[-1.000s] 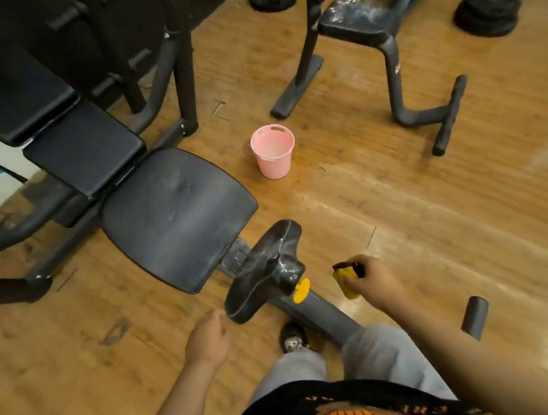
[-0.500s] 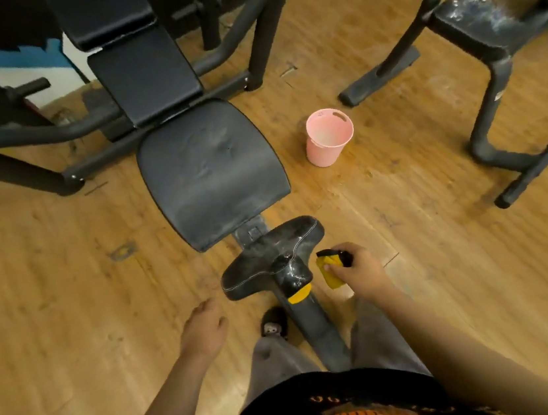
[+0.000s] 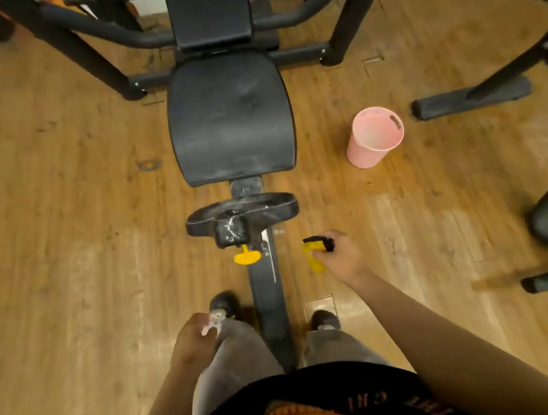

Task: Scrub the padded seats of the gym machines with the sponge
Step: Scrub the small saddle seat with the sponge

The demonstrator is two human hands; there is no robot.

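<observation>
The right hand has its grip clamped around the sponge, fingers curled over the black scouring face while the yellow foam hangs below the fist. The sponge looks light and soft. It should squash readily, so it is best held across its back with the flat face left free to bear on the vinyl; if it is wet, I judge it could slip or drip. The left hand hangs by the thigh, its grip slack and holding nothing.

To the left of the sponge, apart from it, is the yellow knob on the rail. Just beyond that is the small pad, streaked with white. Farther ahead lies the padded seat, dull with pale smears. The pink bucket stands on the floor, ahead and right of the grip.

Half a second ago the machine lay at a slant in view; now it runs straight ahead, with the person astride the rail. The sponge was then close beside the knob and now sits farther out to the right. The left hand stays low.
</observation>
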